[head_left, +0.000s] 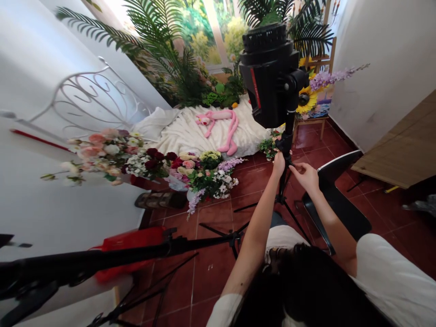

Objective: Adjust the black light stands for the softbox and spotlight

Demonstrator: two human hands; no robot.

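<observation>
Studio light (267, 77) mounted atop light stand (284, 144) — mounting appears done; stand adjustment seemingly under way, remainder unclear. Left hand (279, 165): fingers wrapped around stand. Right hand (306, 176): thumb and forefinger narrow at stand — hold unconfirmed

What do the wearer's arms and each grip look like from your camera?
The left sleeve and right sleeve are white, the right one loose. The left forearm and right forearm are bare, with no wristwear visible. The left grip and right grip are ungloved human hands.
</observation>
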